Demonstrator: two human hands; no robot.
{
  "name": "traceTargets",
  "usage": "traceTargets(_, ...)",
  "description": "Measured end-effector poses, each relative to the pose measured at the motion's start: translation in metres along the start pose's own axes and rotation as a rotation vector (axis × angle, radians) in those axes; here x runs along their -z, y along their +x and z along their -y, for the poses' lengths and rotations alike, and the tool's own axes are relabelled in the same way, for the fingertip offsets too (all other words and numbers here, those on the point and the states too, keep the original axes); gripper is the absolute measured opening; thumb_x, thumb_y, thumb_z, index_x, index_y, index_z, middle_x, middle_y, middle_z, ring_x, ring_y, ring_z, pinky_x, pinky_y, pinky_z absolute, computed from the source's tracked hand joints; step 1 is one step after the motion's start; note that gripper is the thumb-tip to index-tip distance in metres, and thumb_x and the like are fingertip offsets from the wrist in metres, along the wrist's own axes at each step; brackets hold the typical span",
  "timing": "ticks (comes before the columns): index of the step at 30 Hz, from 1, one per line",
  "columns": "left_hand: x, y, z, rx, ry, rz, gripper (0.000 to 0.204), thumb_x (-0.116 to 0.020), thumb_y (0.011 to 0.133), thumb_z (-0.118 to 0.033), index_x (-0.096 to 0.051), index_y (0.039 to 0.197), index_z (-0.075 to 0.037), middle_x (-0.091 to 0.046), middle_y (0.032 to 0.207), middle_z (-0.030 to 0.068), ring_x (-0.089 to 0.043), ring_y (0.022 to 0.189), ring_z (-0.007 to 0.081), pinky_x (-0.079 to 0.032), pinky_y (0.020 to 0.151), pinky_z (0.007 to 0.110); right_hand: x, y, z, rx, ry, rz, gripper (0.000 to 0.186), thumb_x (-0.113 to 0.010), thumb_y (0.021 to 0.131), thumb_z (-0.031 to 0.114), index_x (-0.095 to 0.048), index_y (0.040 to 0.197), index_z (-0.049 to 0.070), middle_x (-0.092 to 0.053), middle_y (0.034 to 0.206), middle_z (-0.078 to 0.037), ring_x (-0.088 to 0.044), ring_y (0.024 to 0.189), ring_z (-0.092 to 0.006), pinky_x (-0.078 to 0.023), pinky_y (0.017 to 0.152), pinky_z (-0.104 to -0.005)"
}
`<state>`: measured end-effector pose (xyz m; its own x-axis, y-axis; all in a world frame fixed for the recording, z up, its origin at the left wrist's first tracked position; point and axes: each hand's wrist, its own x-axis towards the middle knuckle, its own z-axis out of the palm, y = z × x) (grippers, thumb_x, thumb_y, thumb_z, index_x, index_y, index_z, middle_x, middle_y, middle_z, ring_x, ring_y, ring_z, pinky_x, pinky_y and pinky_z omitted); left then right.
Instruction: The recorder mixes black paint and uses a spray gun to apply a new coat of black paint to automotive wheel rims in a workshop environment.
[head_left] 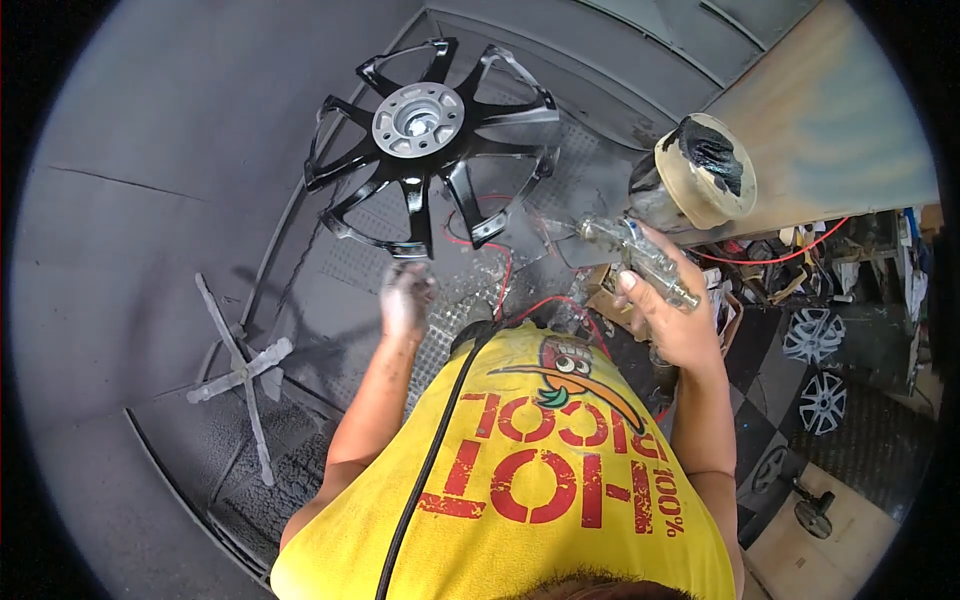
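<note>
My right hand (668, 310) grips a paint spray gun (645, 255) whose paint-smeared cup (700, 170) sticks up to the right; the nozzle points left. A glossy black wheel cover (430, 140) with a silver hub hangs in front of me inside a grey spray booth. My left hand (405, 298), blurred and dusted with paint, is held out empty just below the cover's lower edge.
A grey cross-shaped stand (243, 370) sits at the lower left of the booth. Red hoses (505, 260) trail across the grating. Silver wheel covers (815, 335) lie on the checkered floor at right, beside a cluttered shelf (800, 240). A black cable (430, 460) runs down my yellow shirt.
</note>
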<state>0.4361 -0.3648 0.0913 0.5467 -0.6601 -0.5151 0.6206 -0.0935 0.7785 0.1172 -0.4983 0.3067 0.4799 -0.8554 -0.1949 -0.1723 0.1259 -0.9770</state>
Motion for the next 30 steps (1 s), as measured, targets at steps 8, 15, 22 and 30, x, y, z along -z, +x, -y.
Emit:
traceTargets(8, -0.054, -0.041, 0.017, 0.022, -0.052, 0.237, 0.051, -0.049, 0.086, 0.003, -0.049, 0.136, -0.008, -0.059, 0.13, 0.0111, -0.065, 0.091, 0.0246, -0.054, 0.079, 0.037, 0.009, 0.003, -0.014, -0.043, -0.143, -0.171, 0.048, -0.068, 0.096, 0.017, -0.054, 0.139, -0.001, -0.068, 0.102, -0.008, -0.062, 0.081, -0.011, -0.052, 0.077, -0.0284)
traceTargets(15, -0.015, -0.022, -0.014, -0.062, 0.109, 0.045, 0.032, -0.046, 0.092, -0.002, -0.056, 0.122, -0.007, -0.066, 0.12, 0.0075, -0.065, 0.088, 0.0178, -0.052, 0.075, 0.031, 0.033, 0.009, -0.027, 0.213, -0.319, -0.32, 0.046, -0.065, 0.097, 0.014, -0.055, 0.139, -0.001, -0.067, 0.122, -0.015, -0.061, 0.11, -0.0209, -0.046, 0.1, -0.0345)
traceTargets(22, 0.024, 0.002, -0.038, -0.158, 0.208, -0.084, 0.031, -0.046, 0.091, 0.0, -0.057, 0.119, -0.008, -0.064, 0.111, 0.0037, -0.064, 0.085, 0.0157, -0.049, 0.07, 0.028, 0.025, -0.005, -0.004, -0.005, -0.167, -0.156, 0.048, -0.068, 0.096, 0.016, -0.055, 0.14, 0.002, -0.065, 0.094, -0.004, -0.057, 0.071, -0.0074, -0.048, 0.059, -0.0228)
traceTargets(30, 0.075, 0.026, 0.016, -0.168, 0.322, -0.261, 0.038, -0.048, 0.094, -0.002, -0.054, 0.131, -0.007, -0.066, 0.106, 0.0055, -0.063, 0.08, 0.0172, -0.051, 0.07, 0.03, 0.023, -0.026, -0.034, -0.105, 0.199, 0.287, 0.066, -0.069, 0.096, 0.015, -0.038, 0.151, -0.001, -0.068, 0.122, -0.012, -0.065, 0.105, -0.0163, -0.056, 0.072, -0.0245)
